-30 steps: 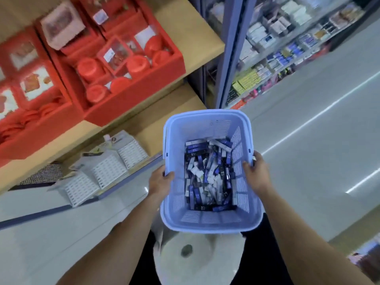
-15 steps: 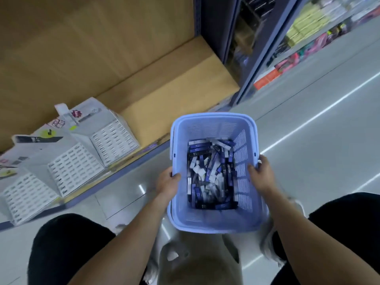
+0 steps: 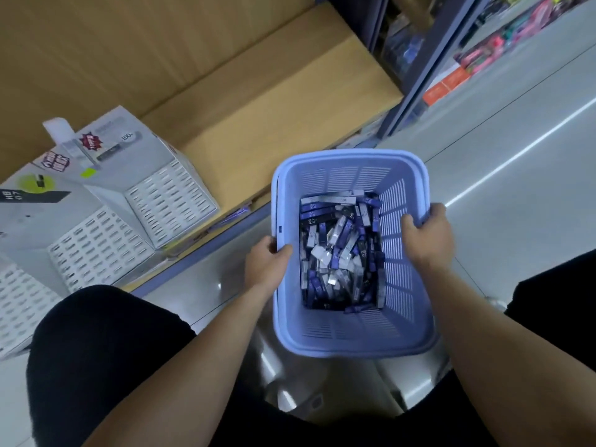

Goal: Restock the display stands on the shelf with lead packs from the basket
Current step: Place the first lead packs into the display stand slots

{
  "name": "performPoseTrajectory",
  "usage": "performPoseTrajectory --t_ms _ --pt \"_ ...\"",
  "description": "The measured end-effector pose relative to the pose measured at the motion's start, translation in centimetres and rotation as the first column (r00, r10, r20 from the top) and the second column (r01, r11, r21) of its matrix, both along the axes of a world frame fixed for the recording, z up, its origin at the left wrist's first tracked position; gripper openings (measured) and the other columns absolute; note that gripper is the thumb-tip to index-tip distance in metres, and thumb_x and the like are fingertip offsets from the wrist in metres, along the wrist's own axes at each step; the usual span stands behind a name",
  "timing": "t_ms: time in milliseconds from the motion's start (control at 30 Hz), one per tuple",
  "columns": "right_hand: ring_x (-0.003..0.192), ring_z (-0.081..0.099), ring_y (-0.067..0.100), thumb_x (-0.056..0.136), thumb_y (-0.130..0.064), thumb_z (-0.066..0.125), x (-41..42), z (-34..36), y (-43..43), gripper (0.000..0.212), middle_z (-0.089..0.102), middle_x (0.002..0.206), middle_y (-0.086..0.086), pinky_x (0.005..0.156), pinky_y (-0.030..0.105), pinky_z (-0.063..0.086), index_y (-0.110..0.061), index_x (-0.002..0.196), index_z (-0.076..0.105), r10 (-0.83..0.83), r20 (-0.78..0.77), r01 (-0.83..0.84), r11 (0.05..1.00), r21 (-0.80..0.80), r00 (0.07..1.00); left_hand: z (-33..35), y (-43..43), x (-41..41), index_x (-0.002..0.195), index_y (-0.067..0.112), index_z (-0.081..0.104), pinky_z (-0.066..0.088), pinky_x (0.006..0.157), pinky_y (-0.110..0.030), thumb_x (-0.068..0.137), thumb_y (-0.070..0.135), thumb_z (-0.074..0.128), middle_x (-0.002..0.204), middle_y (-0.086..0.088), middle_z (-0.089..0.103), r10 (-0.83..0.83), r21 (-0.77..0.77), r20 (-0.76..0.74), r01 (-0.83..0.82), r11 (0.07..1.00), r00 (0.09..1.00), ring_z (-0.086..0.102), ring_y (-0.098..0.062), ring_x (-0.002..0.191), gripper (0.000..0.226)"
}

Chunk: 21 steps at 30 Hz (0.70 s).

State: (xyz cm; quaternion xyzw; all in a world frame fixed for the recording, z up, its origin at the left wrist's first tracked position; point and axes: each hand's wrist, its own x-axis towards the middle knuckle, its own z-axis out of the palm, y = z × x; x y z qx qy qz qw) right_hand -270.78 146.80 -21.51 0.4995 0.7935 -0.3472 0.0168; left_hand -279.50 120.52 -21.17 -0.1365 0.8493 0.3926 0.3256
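Observation:
A light blue plastic basket (image 3: 351, 337) hangs above the floor in front of my knees. Its bottom is covered with several lead packs (image 3: 338, 253), purple, black and white. My left hand (image 3: 266, 266) grips the basket's left rim, thumb inside. My right hand (image 3: 427, 235) grips the right rim the same way. White display stands (image 3: 167, 196) with rows of small slots sit on the low wooden shelf (image 3: 283, 114) to the left. A second stand (image 3: 96, 246) is beside it and a third (image 3: 19, 308) is at the left edge.
The shelf's blue front edge (image 3: 225, 227) runs diagonally just left of the basket. A dark blue upright (image 3: 416, 79) ends the shelf at the top right, with more stocked shelving beyond. Grey glossy floor (image 3: 503, 195) spreads to the right. My knees in black flank the basket.
The view dropped from the red upper displays to the bottom shelf as I crouched. The basket came lower with both hands still on its rims, and the white stands are now closer.

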Motion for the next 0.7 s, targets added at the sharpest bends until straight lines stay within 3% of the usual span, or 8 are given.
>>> performPoseTrajectory --t_ms 67,133,200,233,333,400,567,700 --pt "0.093 0.057 0.029 0.087 -0.036 0.057 -1.4 0.3 -0.2 0.039 0.059 0.105 0.005 0.072 0.037 0.045 -0.014 0.118 0.049 -0.005 -0.053 0.013 0.989 0.148 0.999 0.1 0.5 -0.6 0.098 0.022 0.058 0.053 0.070 -0.034 0.088 0.038 0.069 0.089 0.012 0.066 0.034 -0.063 -0.141 -0.043 0.997 0.989 0.066 -0.013 0.081 0.022" --pt "0.109 0.052 0.032 0.084 -0.031 0.058 -2.6 0.5 -0.4 0.050 0.056 0.123 0.012 0.086 0.044 0.045 -0.008 0.128 0.051 0.128 -0.096 -0.081 0.916 0.393 0.987 0.6 1.1 -0.6 0.110 0.019 0.052 0.045 0.074 -0.032 0.089 0.035 0.069 0.104 0.012 0.054 0.063 -0.102 -0.380 -0.110 0.989 0.923 0.058 -0.011 0.087 0.031" --pt "0.104 0.054 0.036 0.085 -0.023 0.058 -3.4 0.7 -1.1 0.040 0.059 0.117 0.016 0.084 0.044 0.044 -0.003 0.119 0.058 0.313 -0.122 -0.200 0.814 0.546 0.942 1.4 2.0 -0.3 0.114 0.017 0.053 0.043 0.078 -0.028 0.089 0.028 0.069 0.110 0.011 0.045 -0.021 -0.100 -0.603 -0.050 0.994 0.797 0.053 -0.013 0.096 0.031" --pt "0.099 0.056 0.036 0.086 -0.019 0.058 -3.7 0.5 -1.7 0.032 0.062 0.111 0.015 0.080 0.042 0.046 -0.003 0.114 0.060 0.376 -0.120 -0.270 0.821 0.503 0.919 1.6 2.6 0.0 0.111 0.016 0.056 0.043 0.078 -0.025 0.089 0.024 0.069 0.109 0.011 0.046 -0.091 -0.081 -0.644 0.050 0.995 0.759 0.052 -0.011 0.094 0.027" --pt "0.092 0.062 0.035 0.092 -0.012 0.055 -5.3 -2.3 -3.2 0.025 0.067 0.106 0.015 0.072 0.038 0.049 -0.005 0.116 0.060 0.393 -0.058 -0.394 0.919 -0.004 0.918 0.0 6.0 0.4 0.107 0.017 0.061 0.048 0.080 -0.027 0.093 0.021 0.067 0.104 0.008 0.055 -0.300 0.015 -0.451 0.343 0.939 0.841 0.053 -0.008 0.088 0.016" --pt "0.098 0.062 0.035 0.094 -0.011 0.052 -5.8 -5.7 -3.8 0.031 0.065 0.116 0.020 0.070 0.032 0.041 -0.003 0.123 0.058 0.335 0.059 -0.314 0.921 -0.230 0.940 -2.9 8.7 0.3 0.112 0.017 0.062 0.052 0.087 -0.033 0.092 0.020 0.067 0.109 0.003 0.060 -0.349 0.056 -0.258 0.375 0.926 0.901 0.059 -0.014 0.094 0.021" --pt "0.112 0.055 0.039 0.095 -0.008 0.047 -4.3 -11.7 -4.6 0.037 0.047 0.137 0.019 0.095 0.037 0.044 -0.007 0.131 0.056 0.223 0.113 -0.196 0.957 -0.213 0.968 -11.3 11.5 -0.9 0.127 0.018 0.061 0.052 0.093 -0.036 0.095 0.023 0.066 0.128 -0.005 0.063 -0.351 -0.089 -0.058 0.346 0.934 0.935 0.062 -0.025 0.112 0.033" --pt "0.100 0.061 0.032 0.098 -0.020 0.056 -3.1 -14.1 -4.4 0.029 0.058 0.125 0.012 0.086 0.035 0.048 -0.011 0.126 0.059 0.124 0.063 -0.115 0.984 -0.133 0.990 -15.1 11.7 -1.9 0.126 0.019 0.059 0.053 0.092 -0.041 0.090 0.039 0.074 0.124 -0.003 0.063 -0.420 -0.183 -0.065 0.403 0.897 0.905 0.062 -0.026 0.110 0.043"
